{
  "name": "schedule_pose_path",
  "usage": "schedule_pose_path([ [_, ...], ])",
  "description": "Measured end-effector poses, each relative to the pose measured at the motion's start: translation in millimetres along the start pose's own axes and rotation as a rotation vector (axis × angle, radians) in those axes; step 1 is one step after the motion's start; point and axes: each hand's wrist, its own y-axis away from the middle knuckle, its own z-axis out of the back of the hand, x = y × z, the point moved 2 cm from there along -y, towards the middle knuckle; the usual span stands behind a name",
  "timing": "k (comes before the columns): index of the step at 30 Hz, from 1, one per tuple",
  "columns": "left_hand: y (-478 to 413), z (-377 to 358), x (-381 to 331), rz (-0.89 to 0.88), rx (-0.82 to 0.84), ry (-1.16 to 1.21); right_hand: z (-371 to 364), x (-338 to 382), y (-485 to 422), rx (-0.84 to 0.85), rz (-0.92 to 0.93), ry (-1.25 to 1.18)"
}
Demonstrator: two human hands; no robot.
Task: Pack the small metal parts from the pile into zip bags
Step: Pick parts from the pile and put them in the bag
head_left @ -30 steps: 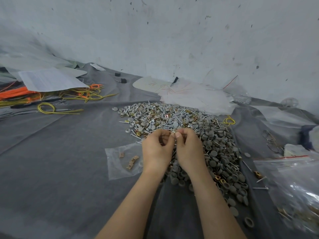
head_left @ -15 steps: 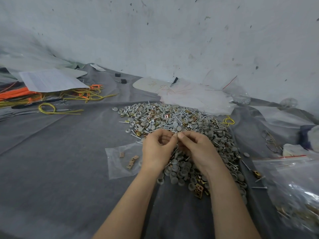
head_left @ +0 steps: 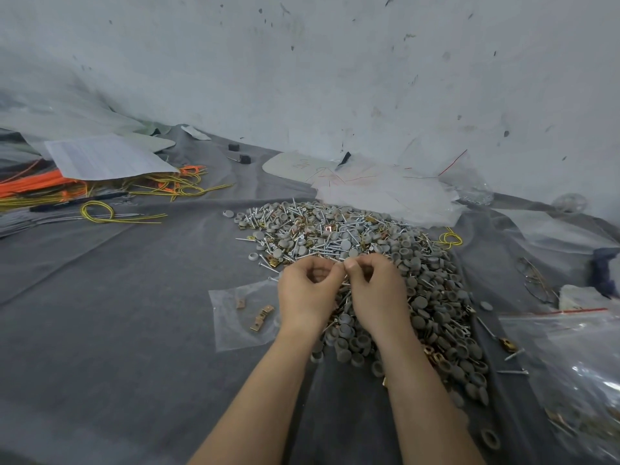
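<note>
Though between hands (head_left: 307, 295) — part (head_left: 345, 262) indistinct.

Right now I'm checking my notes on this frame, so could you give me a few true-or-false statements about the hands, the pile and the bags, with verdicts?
1. The left hand and right hand meet fingertip to fingertip over the pile. True; they seem to pinch a small part.
2. The small clear bag lies right of the pile. False: it lies left of it, beside the left hand.
3. That bag holds a few brass clips. True.
4. The orange cables lie on the pile. False: they lie far left, partly under a paper sheet.
</note>
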Motion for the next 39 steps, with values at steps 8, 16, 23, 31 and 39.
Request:
schedule_pose_path([
  [8,0,-2,-3,-0.007,0.049,0.086,7,-9,-3,0.221,-0.294,-0.576],
  [16,1,-3,-5,0.127,0.134,0.296,11,-10,-5,0.331,-0.378,-0.965],
  [23,-5,16,-19,0.114,-0.087,0.158,30,-27,-13,0.050,-0.366,-0.688],
  [31,3,-30,-21,-0.238,0.086,-0.620,12,-20,-12,-0.198,-0.394,-0.707],
  [39,1,-36,-4,-0.314,0.170,-1.006,10,-25,-15,-0.191,-0.321,-0.613],
])
